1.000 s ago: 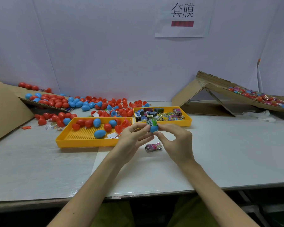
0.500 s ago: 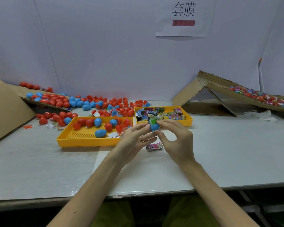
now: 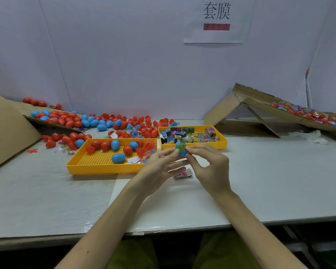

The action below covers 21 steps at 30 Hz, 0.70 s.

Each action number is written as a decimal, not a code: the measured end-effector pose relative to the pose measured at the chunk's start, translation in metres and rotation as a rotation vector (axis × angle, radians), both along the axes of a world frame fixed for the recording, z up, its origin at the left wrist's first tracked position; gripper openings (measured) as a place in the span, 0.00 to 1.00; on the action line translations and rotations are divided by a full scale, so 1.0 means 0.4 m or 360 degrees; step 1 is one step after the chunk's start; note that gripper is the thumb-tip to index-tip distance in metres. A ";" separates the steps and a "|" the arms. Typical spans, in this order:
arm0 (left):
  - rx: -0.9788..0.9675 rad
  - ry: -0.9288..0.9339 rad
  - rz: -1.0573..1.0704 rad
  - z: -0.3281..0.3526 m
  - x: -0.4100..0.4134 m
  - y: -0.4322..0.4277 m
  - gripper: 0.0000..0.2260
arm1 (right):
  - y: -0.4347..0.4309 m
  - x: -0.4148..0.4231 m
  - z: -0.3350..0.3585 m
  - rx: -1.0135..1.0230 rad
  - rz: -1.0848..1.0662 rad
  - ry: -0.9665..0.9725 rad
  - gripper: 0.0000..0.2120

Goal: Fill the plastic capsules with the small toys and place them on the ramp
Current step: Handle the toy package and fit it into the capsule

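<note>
1. My two hands meet in front of me, raised a little above the table (image 3: 270, 181). The left hand (image 3: 159, 168) and the right hand (image 3: 211, 167) both pinch one blue capsule (image 3: 183, 152) between thumb and forefinger, each from its own side.
2. A green toy packet (image 3: 181, 146) sits in the capsule's open top and pokes out. I cannot tell how deep it goes.
3. Below the gap between the hands a pink and white packet (image 3: 183, 174) lies flat on the table, just beside the right palm.
4. Just beyond the left hand a yellow tray (image 3: 97, 168) holds red and blue capsules, some whole and some open halves, along with a few scraps.
5. Just beyond the right hand a second yellow tray (image 3: 223, 143) is packed with small toy packets. The two trays stand side by side.
6. Well off to the right of the right hand a cardboard ramp (image 3: 258, 100) slopes down to the right, with filled capsules (image 3: 306, 113) lying on it.
7. Beyond and to the left of the left hand a heap of red and blue capsules (image 3: 70, 119) spills from a cardboard sheet onto the table.
</note>
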<state>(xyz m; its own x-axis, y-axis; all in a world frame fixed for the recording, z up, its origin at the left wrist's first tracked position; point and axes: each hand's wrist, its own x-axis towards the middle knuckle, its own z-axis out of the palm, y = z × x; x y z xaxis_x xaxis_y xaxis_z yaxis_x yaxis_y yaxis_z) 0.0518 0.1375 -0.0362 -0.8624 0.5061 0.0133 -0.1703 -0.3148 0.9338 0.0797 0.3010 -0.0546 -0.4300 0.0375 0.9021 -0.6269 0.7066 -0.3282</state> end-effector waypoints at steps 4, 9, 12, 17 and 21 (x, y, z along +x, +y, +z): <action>0.0003 0.0046 -0.0049 0.002 -0.002 -0.002 0.18 | -0.003 -0.005 -0.002 -0.0008 0.0047 -0.0055 0.17; 0.0033 0.0077 -0.0075 0.003 -0.003 -0.001 0.17 | -0.007 0.000 0.000 -0.0123 0.0178 -0.0296 0.20; -0.0055 0.0094 -0.0047 0.004 -0.007 0.001 0.12 | -0.010 0.002 0.008 -0.0287 0.0247 -0.0491 0.17; -0.0210 0.0202 0.0072 0.000 -0.001 0.010 0.13 | -0.010 0.003 0.009 -0.0270 0.0292 -0.0527 0.11; -0.0182 0.0249 0.0135 0.001 -0.001 0.015 0.14 | -0.009 0.002 0.009 -0.0364 0.0278 -0.0497 0.12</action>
